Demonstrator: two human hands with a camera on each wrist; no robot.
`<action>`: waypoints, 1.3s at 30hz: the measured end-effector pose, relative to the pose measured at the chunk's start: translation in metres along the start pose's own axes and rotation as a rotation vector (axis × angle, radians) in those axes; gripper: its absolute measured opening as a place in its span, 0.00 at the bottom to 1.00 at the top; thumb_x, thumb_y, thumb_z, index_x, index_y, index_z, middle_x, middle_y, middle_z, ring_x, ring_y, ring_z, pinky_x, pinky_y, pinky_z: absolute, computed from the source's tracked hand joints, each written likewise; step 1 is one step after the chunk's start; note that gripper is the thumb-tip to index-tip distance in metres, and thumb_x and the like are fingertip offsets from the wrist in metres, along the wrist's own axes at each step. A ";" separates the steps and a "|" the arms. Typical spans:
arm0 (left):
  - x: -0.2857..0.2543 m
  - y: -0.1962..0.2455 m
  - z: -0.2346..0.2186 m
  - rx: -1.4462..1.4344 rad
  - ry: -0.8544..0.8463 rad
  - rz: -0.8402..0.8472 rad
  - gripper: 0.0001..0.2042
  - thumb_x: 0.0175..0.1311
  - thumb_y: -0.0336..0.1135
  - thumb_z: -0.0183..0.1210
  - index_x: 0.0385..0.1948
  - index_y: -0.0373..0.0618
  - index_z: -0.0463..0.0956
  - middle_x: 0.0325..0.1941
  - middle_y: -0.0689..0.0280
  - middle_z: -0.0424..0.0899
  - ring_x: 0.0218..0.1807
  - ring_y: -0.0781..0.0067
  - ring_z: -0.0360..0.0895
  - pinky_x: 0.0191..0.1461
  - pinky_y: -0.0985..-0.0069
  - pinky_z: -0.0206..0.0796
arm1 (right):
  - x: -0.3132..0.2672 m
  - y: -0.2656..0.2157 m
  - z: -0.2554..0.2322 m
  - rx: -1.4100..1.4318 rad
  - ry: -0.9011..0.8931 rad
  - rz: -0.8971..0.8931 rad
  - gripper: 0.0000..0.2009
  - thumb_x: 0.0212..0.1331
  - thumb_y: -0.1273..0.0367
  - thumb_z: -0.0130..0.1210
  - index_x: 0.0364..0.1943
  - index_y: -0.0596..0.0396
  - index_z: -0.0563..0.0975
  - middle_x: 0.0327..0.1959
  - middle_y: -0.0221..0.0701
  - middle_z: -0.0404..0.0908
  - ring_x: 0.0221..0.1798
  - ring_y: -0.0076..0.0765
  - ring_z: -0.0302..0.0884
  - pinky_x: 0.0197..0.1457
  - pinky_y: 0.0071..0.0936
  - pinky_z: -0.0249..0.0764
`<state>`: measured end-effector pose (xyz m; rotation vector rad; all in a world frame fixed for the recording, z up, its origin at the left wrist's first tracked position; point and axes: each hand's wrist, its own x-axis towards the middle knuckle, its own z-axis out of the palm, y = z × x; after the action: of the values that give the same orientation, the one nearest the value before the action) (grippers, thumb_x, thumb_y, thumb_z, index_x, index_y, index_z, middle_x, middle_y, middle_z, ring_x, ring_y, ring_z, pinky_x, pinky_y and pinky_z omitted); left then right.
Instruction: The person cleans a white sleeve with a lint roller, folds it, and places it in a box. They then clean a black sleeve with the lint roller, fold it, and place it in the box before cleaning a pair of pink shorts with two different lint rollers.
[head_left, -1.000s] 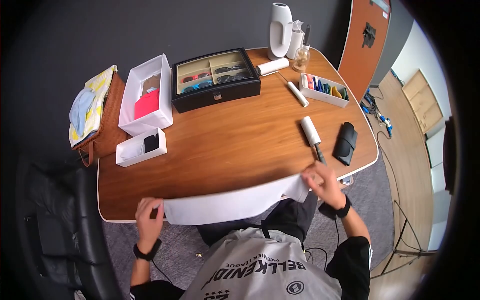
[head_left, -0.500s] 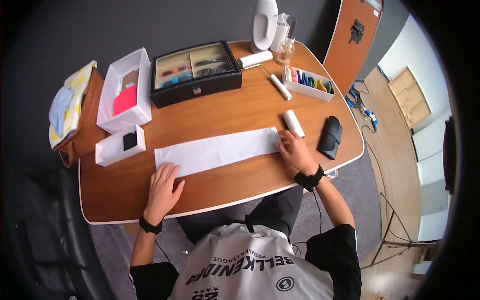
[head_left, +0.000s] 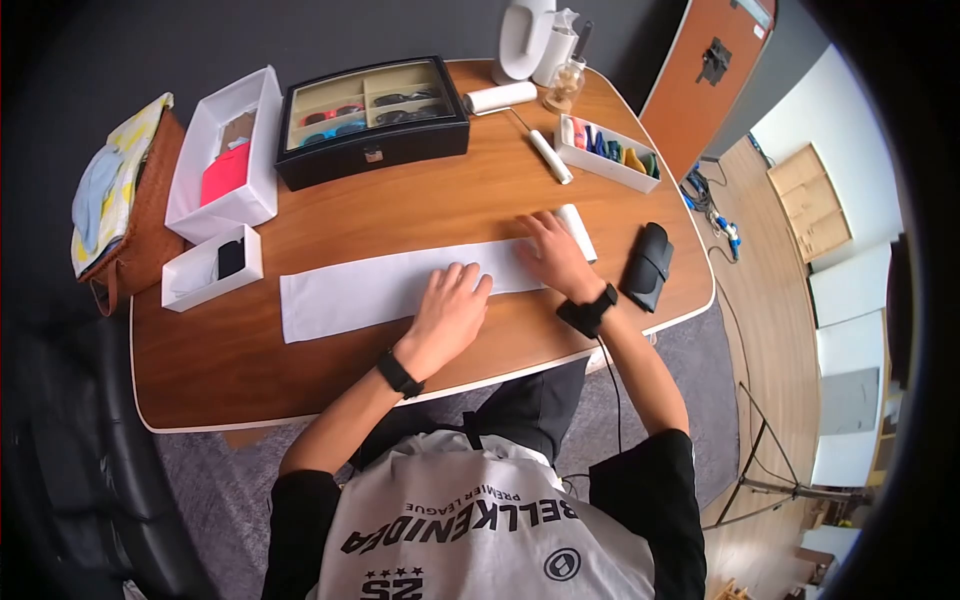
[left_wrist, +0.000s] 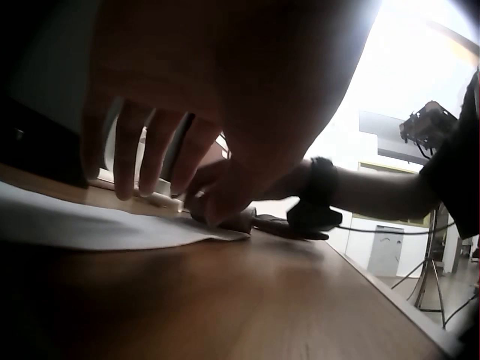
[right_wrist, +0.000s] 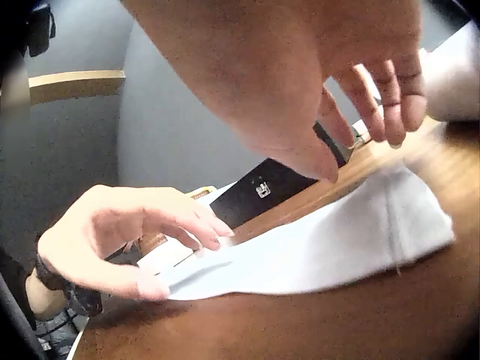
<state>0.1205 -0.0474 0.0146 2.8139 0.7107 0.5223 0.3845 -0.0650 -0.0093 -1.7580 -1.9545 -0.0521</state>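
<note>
Past the left hand's (head_left: 452, 305) fingertips and under the right hand (head_left: 558, 258), the white cloth (head_left: 350, 290) lay lengthwise on the table (head_left: 330, 380). Both hands were open, palms down, fingers loosely bent and spread, neither gripping anything; such flat fingers suggested smoothing or steadying rather than lifting. The left was over the cloth's middle, the right over its nearer end, perhaps to keep the strip straight between them. The roller (head_left: 577, 235) lay just beyond the right hand, the case (head_left: 651, 268) farther to its right, seemingly set aside to leave the cloth room.

The right hand covered part of the cloth's end in the head view, and the roller's handle could not be made out there. The left wrist view was too dark to show whether the left fingertips pressed down. The vase (head_left: 523, 45) was cut off at the top.
</note>
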 end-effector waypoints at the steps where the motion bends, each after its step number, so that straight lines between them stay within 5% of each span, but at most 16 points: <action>1: 0.008 0.004 0.013 0.051 0.069 0.034 0.16 0.59 0.35 0.68 0.47 0.39 0.79 0.52 0.57 0.78 0.56 0.55 0.75 0.58 0.59 0.68 | 0.007 0.002 -0.001 -0.007 -0.002 0.007 0.23 0.62 0.66 0.63 0.61 0.56 0.77 0.51 0.46 0.81 0.56 0.58 0.78 0.61 0.46 0.77; 3: 0.023 0.016 0.023 0.037 0.031 0.023 0.16 0.59 0.35 0.69 0.47 0.40 0.80 0.51 0.57 0.78 0.56 0.55 0.75 0.57 0.59 0.68 | 0.021 0.001 -0.004 0.002 -0.246 0.036 0.25 0.58 0.67 0.64 0.61 0.56 0.79 0.51 0.45 0.82 0.60 0.57 0.76 0.64 0.44 0.76; 13: 0.042 0.034 0.048 -0.021 0.082 -0.043 0.17 0.61 0.44 0.69 0.42 0.40 0.82 0.50 0.58 0.80 0.57 0.55 0.75 0.57 0.58 0.69 | 0.038 0.017 -0.014 -0.005 -0.532 0.118 0.20 0.55 0.61 0.66 0.50 0.58 0.85 0.42 0.50 0.87 0.51 0.60 0.83 0.61 0.46 0.77; 18: 0.040 0.035 0.039 -0.200 0.094 -0.126 0.24 0.62 0.51 0.70 0.48 0.38 0.81 0.49 0.57 0.81 0.57 0.52 0.75 0.58 0.57 0.70 | 0.033 0.022 -0.018 0.075 -0.712 0.177 0.18 0.59 0.61 0.63 0.45 0.62 0.86 0.44 0.54 0.87 0.52 0.60 0.84 0.57 0.44 0.78; 22: 0.041 0.045 0.022 -0.309 0.190 -0.234 0.29 0.62 0.52 0.71 0.55 0.37 0.79 0.51 0.54 0.83 0.56 0.51 0.78 0.60 0.57 0.71 | 0.039 -0.025 -0.060 0.306 -0.627 0.267 0.19 0.63 0.60 0.62 0.47 0.62 0.85 0.42 0.51 0.89 0.49 0.54 0.87 0.53 0.41 0.79; 24: 0.042 0.044 0.012 -0.639 0.322 -0.355 0.31 0.62 0.51 0.73 0.58 0.35 0.77 0.53 0.50 0.85 0.57 0.51 0.82 0.63 0.60 0.72 | 0.040 -0.040 -0.065 0.455 -0.464 0.423 0.19 0.68 0.59 0.61 0.49 0.64 0.83 0.38 0.43 0.88 0.44 0.42 0.86 0.50 0.37 0.79; 29: 0.037 0.023 -0.015 -1.351 0.325 -0.504 0.27 0.71 0.38 0.69 0.65 0.34 0.71 0.58 0.57 0.85 0.60 0.68 0.83 0.64 0.67 0.73 | 0.063 -0.070 -0.065 0.712 -0.513 0.425 0.19 0.72 0.59 0.58 0.49 0.65 0.81 0.36 0.35 0.86 0.40 0.29 0.84 0.45 0.29 0.79; 31: 0.027 0.010 -0.032 -1.570 0.333 -0.557 0.24 0.75 0.44 0.64 0.63 0.36 0.72 0.58 0.58 0.84 0.60 0.67 0.82 0.66 0.65 0.72 | 0.072 -0.091 -0.066 0.865 -0.564 0.413 0.14 0.75 0.61 0.57 0.44 0.62 0.80 0.35 0.30 0.85 0.37 0.23 0.82 0.42 0.25 0.78; 38: -0.024 -0.046 -0.077 -1.771 0.404 -0.705 0.23 0.78 0.49 0.59 0.62 0.39 0.75 0.62 0.57 0.82 0.65 0.65 0.78 0.68 0.63 0.70 | 0.093 -0.160 -0.035 0.719 -0.458 0.023 0.14 0.73 0.63 0.56 0.41 0.62 0.83 0.31 0.37 0.86 0.34 0.30 0.83 0.40 0.31 0.79; 39: -0.031 -0.052 -0.083 -1.791 0.409 -0.698 0.22 0.79 0.46 0.59 0.63 0.38 0.75 0.62 0.57 0.82 0.65 0.64 0.78 0.69 0.63 0.70 | 0.094 -0.171 -0.032 0.745 -0.448 0.001 0.14 0.72 0.63 0.57 0.42 0.64 0.84 0.32 0.42 0.87 0.34 0.37 0.85 0.41 0.35 0.79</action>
<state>0.0419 -0.0098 0.0679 0.7607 0.6406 0.8969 0.2311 -0.0175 0.1068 -1.3223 -1.8879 1.0117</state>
